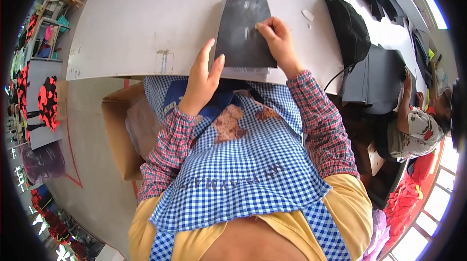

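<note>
A stack of dark grey, tapered panels (243, 49) lies on the white table, with paler layers showing at its near edge. Whitish smudges mark the top panel. My right hand (279, 42) is over the panel's right side, thumb and fingers pinched together; something small and pale shows at the fingertips, too small to name. Beside the stack's near left corner, my left hand (202, 78) is held up with thumb and fingers apart, holding nothing. A white flat chip (307, 15) lies on the table to the right, with smaller bits beside it.
A black mesh bag (345, 29) with a strap lies to the right. Beyond it, a co-worker (418, 129) sits by a pile of dark sheets (372, 76). Below the table's left edge stands an open cardboard box (116, 134). The white table (141, 17) extends left of the stack.
</note>
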The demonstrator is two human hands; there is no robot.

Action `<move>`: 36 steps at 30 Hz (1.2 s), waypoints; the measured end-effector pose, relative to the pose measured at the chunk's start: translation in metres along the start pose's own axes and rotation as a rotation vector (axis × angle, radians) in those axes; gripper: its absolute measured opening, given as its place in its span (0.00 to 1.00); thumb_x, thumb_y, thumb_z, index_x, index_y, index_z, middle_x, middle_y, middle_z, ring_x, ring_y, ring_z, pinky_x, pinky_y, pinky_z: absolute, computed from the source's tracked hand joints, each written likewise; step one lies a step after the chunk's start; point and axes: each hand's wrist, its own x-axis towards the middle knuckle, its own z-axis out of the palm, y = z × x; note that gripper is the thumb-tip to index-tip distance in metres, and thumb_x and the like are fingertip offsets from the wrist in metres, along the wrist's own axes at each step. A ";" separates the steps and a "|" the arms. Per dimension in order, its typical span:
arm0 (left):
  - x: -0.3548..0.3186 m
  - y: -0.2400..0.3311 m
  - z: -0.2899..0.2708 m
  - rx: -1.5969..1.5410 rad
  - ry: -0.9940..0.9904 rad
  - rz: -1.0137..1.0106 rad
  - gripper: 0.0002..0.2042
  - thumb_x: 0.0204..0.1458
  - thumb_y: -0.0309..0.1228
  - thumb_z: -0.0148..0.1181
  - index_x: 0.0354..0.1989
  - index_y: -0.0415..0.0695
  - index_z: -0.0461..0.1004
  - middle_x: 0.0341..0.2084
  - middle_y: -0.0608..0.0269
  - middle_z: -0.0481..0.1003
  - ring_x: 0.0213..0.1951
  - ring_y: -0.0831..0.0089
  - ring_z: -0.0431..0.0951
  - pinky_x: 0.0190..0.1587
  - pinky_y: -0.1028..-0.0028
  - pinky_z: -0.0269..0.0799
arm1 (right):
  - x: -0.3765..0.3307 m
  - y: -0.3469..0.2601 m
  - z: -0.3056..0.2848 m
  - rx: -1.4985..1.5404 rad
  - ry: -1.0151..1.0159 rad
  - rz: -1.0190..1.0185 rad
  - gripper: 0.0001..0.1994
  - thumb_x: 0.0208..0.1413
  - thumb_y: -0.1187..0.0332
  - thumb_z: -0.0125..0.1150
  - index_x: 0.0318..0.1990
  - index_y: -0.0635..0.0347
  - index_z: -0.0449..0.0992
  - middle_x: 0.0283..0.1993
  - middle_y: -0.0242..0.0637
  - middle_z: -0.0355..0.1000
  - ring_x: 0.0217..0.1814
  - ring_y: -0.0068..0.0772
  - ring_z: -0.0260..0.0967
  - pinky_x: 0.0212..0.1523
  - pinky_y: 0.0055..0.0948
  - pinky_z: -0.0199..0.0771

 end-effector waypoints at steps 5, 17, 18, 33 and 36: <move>0.022 -0.018 0.007 0.054 -0.031 0.012 0.27 0.63 0.39 0.52 0.64 0.33 0.58 0.59 0.40 0.66 0.63 0.51 0.66 0.64 0.64 0.60 | 0.002 -0.011 -0.023 0.342 0.151 0.153 0.06 0.59 0.67 0.62 0.32 0.59 0.74 0.27 0.21 0.67 0.29 0.11 0.60 0.30 0.15 0.61; 0.028 -0.033 0.010 0.496 -0.305 0.252 0.32 0.57 0.45 0.58 0.66 0.40 0.58 0.69 0.48 0.52 0.70 0.51 0.52 0.68 0.53 0.48 | -0.044 0.003 -0.073 0.320 0.348 0.199 0.06 0.59 0.66 0.61 0.32 0.55 0.73 0.28 0.16 0.63 0.29 0.09 0.54 0.30 0.14 0.52; 0.029 -0.034 0.009 0.503 -0.321 0.251 0.32 0.57 0.46 0.58 0.66 0.41 0.59 0.69 0.48 0.52 0.70 0.52 0.52 0.68 0.53 0.48 | -0.046 0.003 -0.073 0.321 0.350 0.199 0.06 0.59 0.66 0.61 0.32 0.55 0.73 0.28 0.16 0.63 0.29 0.09 0.54 0.30 0.14 0.52; 0.045 0.015 -0.009 -0.296 -0.155 -0.294 0.20 0.64 0.42 0.52 0.53 0.37 0.73 0.37 0.63 0.78 0.35 0.75 0.76 0.39 0.76 0.71 | -0.033 -0.009 -0.034 0.401 0.115 0.170 0.05 0.61 0.68 0.59 0.35 0.57 0.72 0.30 0.19 0.66 0.33 0.11 0.59 0.35 0.14 0.59; 0.048 0.016 -0.013 -0.461 -0.179 -0.408 0.18 0.60 0.37 0.59 0.50 0.35 0.74 0.26 0.72 0.74 0.23 0.88 0.65 0.25 0.83 0.62 | -0.024 -0.015 -0.017 0.326 0.057 0.171 0.07 0.60 0.66 0.60 0.35 0.58 0.73 0.30 0.20 0.67 0.33 0.11 0.59 0.34 0.15 0.60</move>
